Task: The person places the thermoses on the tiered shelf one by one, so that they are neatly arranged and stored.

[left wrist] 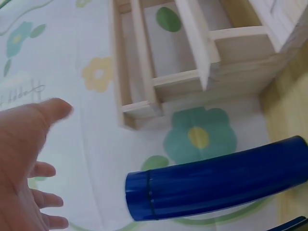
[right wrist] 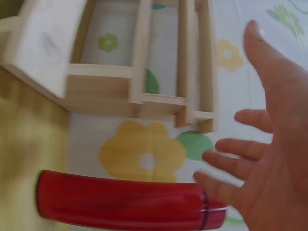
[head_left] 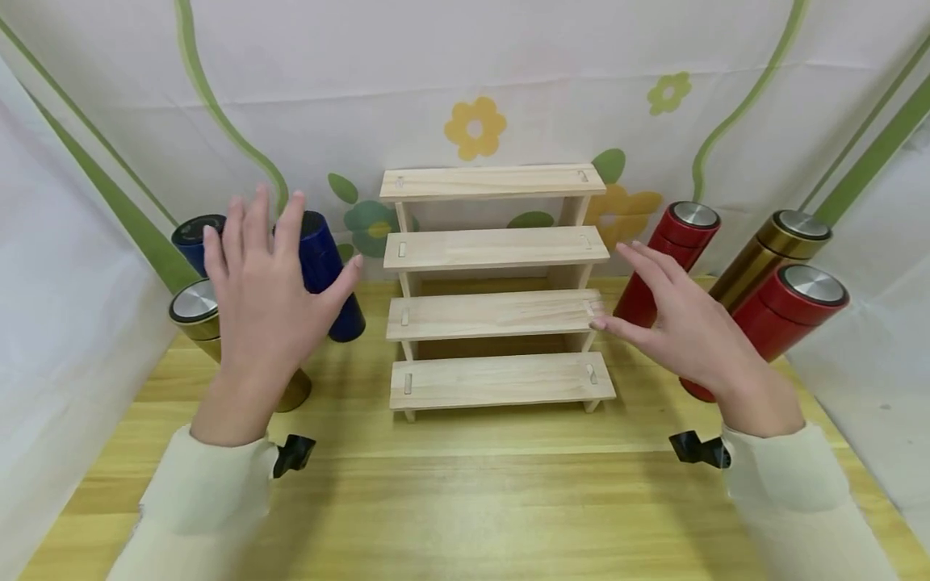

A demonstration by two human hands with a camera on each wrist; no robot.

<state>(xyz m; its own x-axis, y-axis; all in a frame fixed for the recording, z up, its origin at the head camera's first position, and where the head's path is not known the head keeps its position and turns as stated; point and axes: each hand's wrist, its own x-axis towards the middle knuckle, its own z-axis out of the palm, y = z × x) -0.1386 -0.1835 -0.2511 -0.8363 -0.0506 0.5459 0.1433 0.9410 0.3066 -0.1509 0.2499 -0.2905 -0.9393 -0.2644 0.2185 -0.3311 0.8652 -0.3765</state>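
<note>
My left hand hovers with spread fingers over the bottles on the left, holding nothing. Nearest it stands a blue thermos bottle, which the left wrist view shows apart from the fingers. A second blue bottle and a gold one are partly hidden behind that hand. My right hand, fingers extended and empty, is raised beside a red thermos bottle. Another red bottle and a gold bottle stand farther right. Between the hands is a four-tier wooden stand with bare steps.
The wooden table extends toward me in front of the stand. A white cloth printed with flowers and vines hangs right behind the stand, and white cloth also borders both sides.
</note>
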